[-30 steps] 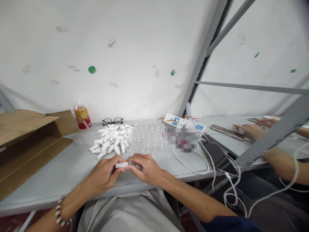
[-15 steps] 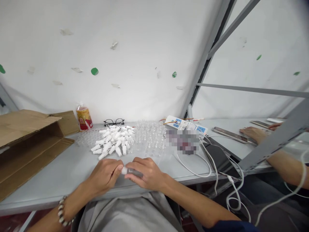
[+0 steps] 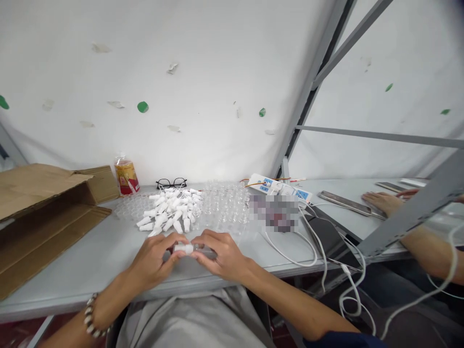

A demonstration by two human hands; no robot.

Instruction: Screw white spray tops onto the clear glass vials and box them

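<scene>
Over the front of the tabletop, a small clear bottle (image 3: 207,251) lies sideways in my right hand (image 3: 224,256), closed around it. A white spray top (image 3: 184,248) sits at the bottle's left end. My left hand (image 3: 154,258) pinches this top between thumb and fingers. Whether the top is fully seated cannot be made out. Just beyond my hands is a heap of white spray tops (image 3: 174,210) with thin tubes. To its right stand rows of clear bottles (image 3: 226,208), and more clear bottles (image 3: 132,205) are at its left.
An open cardboard box (image 3: 47,212) occupies the left side. Behind are a yellow-red container (image 3: 126,175), eyeglasses (image 3: 171,183) and a power strip (image 3: 264,184). White cables (image 3: 315,241) trail past a dark tablet-like device (image 3: 326,237). Beyond the metal post (image 3: 416,212), a co-worker's hand (image 3: 384,202) rests near a phone (image 3: 344,202).
My left fingers have opened from a tighter curl to a thumb-and-finger pinch, showing more of the white top. The bottle has turned closer to level. The co-worker's hand shifted slightly.
</scene>
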